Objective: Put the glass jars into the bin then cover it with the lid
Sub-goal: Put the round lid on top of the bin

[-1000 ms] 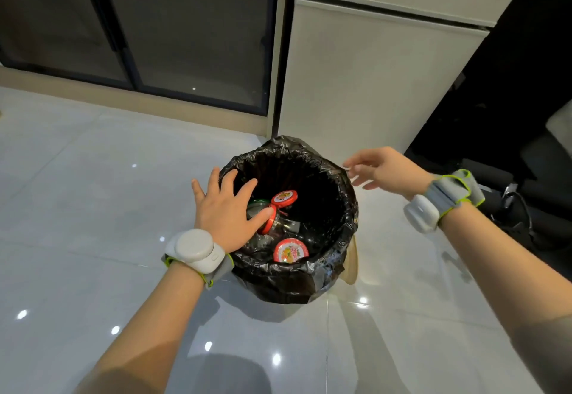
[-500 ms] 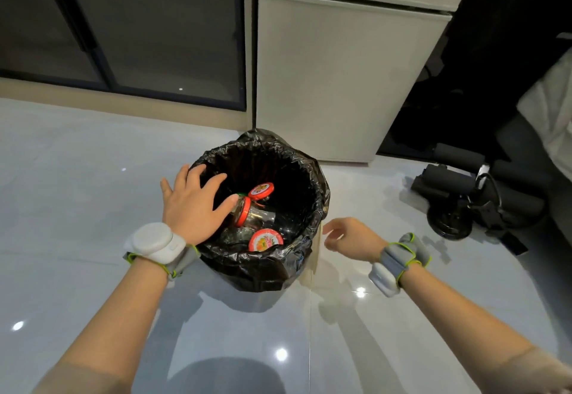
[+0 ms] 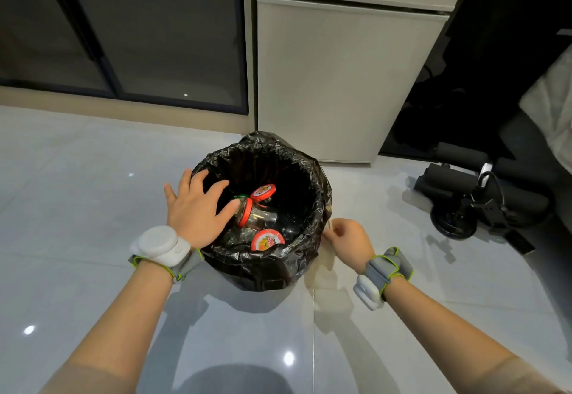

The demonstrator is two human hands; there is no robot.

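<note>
A bin lined with a black bag stands on the white floor. Inside it lie several glass jars with red lids: one on its side, one at the front, one further back. My left hand rests flat on the bin's left rim with fingers spread, and its thumb reaches the side-lying jar's lid. A pale lid leans upright against the bin's right side. My right hand is curled over the lid's top edge, with its fingers pinched on it.
A white fridge or cabinet stands right behind the bin, with dark glass sliding doors to its left. A black chair base with cables sits on the floor at the right. Glossy floor tiles stretch to the left and front.
My right hand came down from the bin's far right rim to the lid leaning at its right side and closed on its edge. The left hand stayed on the rim.
</note>
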